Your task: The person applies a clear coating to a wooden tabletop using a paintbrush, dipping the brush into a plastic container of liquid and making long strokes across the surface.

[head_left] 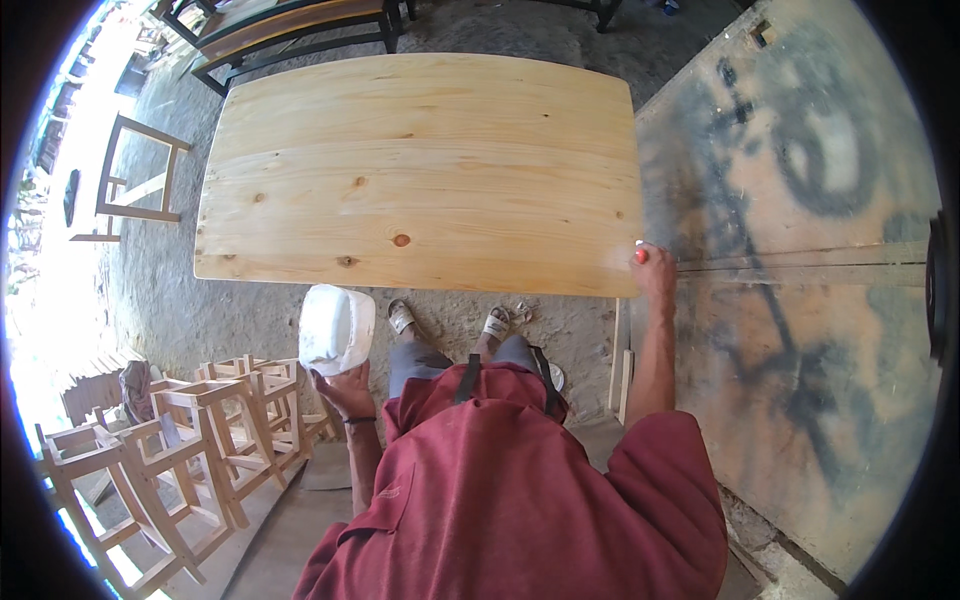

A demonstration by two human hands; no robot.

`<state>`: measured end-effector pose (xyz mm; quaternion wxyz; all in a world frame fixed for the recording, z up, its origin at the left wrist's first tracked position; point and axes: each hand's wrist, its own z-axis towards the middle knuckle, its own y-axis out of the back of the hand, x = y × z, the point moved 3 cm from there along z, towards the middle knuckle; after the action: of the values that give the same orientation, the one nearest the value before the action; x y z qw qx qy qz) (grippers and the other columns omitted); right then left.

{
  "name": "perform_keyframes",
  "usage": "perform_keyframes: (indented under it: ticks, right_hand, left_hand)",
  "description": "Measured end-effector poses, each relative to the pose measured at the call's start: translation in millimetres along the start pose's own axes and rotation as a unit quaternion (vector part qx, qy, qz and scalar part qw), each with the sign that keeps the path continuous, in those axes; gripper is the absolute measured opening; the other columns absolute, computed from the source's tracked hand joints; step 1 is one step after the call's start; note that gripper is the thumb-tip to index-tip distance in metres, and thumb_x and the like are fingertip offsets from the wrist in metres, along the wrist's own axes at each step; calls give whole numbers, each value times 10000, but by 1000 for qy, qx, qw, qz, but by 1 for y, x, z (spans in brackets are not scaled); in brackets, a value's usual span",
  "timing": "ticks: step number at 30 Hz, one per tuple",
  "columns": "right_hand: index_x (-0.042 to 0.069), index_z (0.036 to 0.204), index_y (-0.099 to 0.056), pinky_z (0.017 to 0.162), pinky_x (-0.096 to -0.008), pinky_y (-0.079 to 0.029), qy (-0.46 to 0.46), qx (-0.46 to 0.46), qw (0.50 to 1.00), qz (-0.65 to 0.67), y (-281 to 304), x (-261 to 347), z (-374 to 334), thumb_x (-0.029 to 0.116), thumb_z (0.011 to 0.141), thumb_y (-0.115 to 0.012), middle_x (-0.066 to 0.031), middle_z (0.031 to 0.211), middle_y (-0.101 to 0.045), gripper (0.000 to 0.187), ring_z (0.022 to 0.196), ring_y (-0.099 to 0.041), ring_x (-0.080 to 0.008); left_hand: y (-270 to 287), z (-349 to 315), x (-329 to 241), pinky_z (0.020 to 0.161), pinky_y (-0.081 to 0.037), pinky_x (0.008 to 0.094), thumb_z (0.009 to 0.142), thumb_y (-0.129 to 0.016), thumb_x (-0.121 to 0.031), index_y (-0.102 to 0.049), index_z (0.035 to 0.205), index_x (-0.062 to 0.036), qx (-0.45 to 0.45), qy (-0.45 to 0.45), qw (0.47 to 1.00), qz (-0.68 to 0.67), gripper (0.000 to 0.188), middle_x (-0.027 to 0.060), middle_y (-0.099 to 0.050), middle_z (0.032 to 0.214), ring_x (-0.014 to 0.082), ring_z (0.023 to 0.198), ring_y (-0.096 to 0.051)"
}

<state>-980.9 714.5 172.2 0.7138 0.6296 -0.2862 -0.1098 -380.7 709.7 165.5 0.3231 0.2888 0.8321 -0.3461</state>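
Note:
A pale wooden tabletop [440, 170] with rounded corners and dark knots spreads out in front of me. My left hand [347, 391] supports a translucent white plastic container [338, 328] from below, just off the near left edge of the wood. At the near right corner, my right hand [654, 272] is closed around a small red-handled tool [641, 256], which looks like a brush. Its working end is mostly hidden, with only a small pale bit showing by the tabletop's edge.
Several unfinished wooden stool frames [190, 430] stand at my lower left. Another wooden frame [145, 185] is beyond the tabletop's left end. A bench [290, 30] with dark legs lies behind. A large stained board [790, 300] rises close on my right.

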Motion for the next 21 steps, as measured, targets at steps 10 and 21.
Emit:
perform_keyframes:
  ticks: [10, 21]
  right_hand:
    - [164, 772, -669, 650, -447, -533, 81, -1, 995, 52, -72, 227, -32, 212, 722, -708, -95, 837, -639, 80, 749, -647, -315]
    - [90, 830, -662, 627, -438, -544, 180, 65, 976, 105, -130, 454, -92, 250, 724, -705, -164, 917, -587, 196, 762, -640, -332]
  left_hand:
    - [40, 43, -60, 1042, -313, 523, 726, -545, -726, -188, 1499, -246, -30, -5, 999, -39, 977, 71, -280, 1513, 370, 1342, -340]
    - [67, 89, -131, 1036, -345, 535, 732, -550, -712, -177, 1501, -227, -76, -41, 995, -47, 983, 118, -272, 1515, 372, 1353, -326]
